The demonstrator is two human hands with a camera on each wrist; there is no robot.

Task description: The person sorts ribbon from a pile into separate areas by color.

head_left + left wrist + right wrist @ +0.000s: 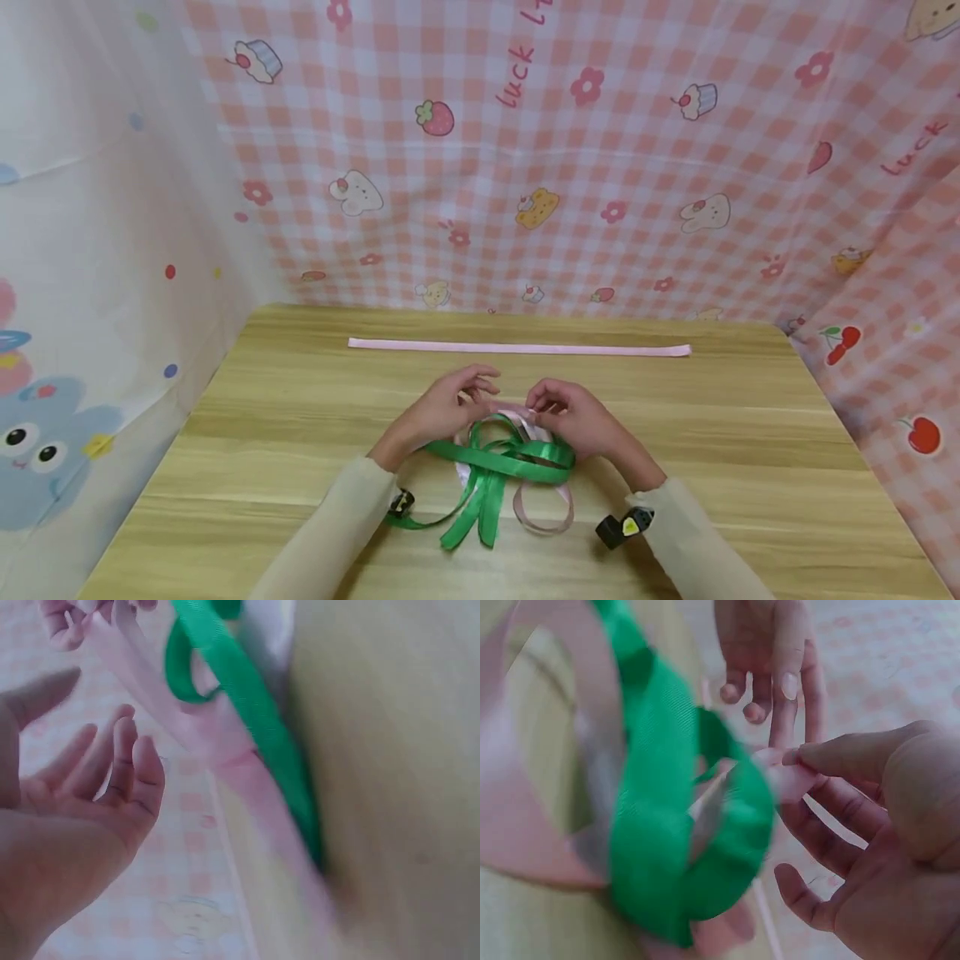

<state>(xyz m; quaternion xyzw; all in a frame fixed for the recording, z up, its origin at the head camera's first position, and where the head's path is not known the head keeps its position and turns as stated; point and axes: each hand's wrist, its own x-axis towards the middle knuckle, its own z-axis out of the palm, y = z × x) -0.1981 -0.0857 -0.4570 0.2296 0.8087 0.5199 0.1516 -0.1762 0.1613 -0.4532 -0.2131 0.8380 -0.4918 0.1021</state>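
Note:
A tangle of green ribbon and pale pink ribbon lies on the table below the two hands. My right hand pinches a piece of the pink ribbon between thumb and fingers, as the right wrist view shows. Loops of the green ribbon hang beside that hand. My left hand is close to the pinched piece, its thumb and fingers apart. In the left wrist view the pink ribbon passes beside the left fingers, with nothing between them and the thumb.
A straight pink ribbon strip lies flat across the back of the wooden table. Behind it hangs a pink checked cloth, and a white printed cloth hangs on the left. Both wrists wear small black devices.

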